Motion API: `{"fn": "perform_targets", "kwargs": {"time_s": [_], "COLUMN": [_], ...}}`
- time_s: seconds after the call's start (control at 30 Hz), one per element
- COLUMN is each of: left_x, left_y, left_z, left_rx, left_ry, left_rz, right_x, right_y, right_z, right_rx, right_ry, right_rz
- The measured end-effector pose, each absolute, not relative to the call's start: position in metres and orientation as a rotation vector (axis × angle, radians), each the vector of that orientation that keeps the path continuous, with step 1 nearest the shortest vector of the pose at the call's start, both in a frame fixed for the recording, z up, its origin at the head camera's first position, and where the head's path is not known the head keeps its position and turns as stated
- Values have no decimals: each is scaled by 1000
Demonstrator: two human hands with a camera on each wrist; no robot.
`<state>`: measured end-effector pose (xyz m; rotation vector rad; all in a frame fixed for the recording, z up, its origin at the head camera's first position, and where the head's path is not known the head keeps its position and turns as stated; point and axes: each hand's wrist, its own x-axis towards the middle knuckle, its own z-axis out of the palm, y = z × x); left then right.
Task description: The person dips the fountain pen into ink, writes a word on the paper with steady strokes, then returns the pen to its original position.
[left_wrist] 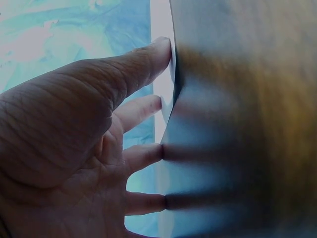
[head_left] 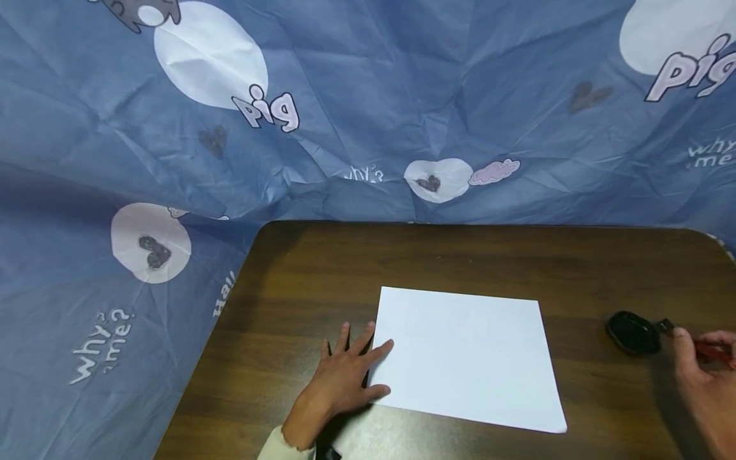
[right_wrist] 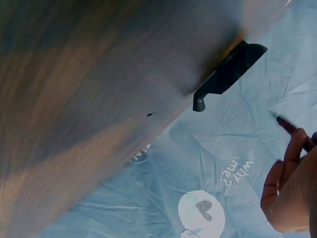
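Observation:
A white sheet of paper (head_left: 468,358) lies on the brown table. My left hand (head_left: 340,380) rests with fingers spread at its left edge, thumb and forefinger on the sheet and the others on the wood. The left wrist view shows the thumb (left_wrist: 148,57) along the paper's edge. At the far right, my right hand (head_left: 707,386) holds a slim brush (right_wrist: 294,130) with a dark red handle and pale tip. Just left of that hand stands a small black dish (head_left: 632,333) with a short stub handle. The brush tip is above the table in the right wrist view.
The table (head_left: 322,268) has rounded back corners. Blue printed cloth (head_left: 368,115) hangs behind it and along its left side. A small dark mark (right_wrist: 151,114) shows on the table near the dish.

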<state>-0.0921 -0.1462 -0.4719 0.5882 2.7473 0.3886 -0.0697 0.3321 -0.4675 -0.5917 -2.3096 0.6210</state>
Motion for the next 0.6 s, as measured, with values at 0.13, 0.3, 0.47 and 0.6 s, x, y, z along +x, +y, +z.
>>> {"fn": "perform_targets", "kwargs": {"time_s": [0.13, 0.3, 0.47, 0.6], "left_x": [-91, -91, -91, -91], "left_y": [-146, -144, -144, -144], "left_z": [-472, -472, -472, -473], "left_rx": [594, 609, 591, 583], "left_ry": [2753, 2760, 2756, 2758], "left_rz": [389, 387, 389, 390], "right_x": [-69, -68, -69, -68], "right_y": [334, 336, 339, 339], "right_z": [-468, -468, -467, -466], "right_rx": [-583, -557, -507, -526], "right_ry": [-2282, -2292, -2321, -2324], "right_rz": [614, 622, 721, 770]}}
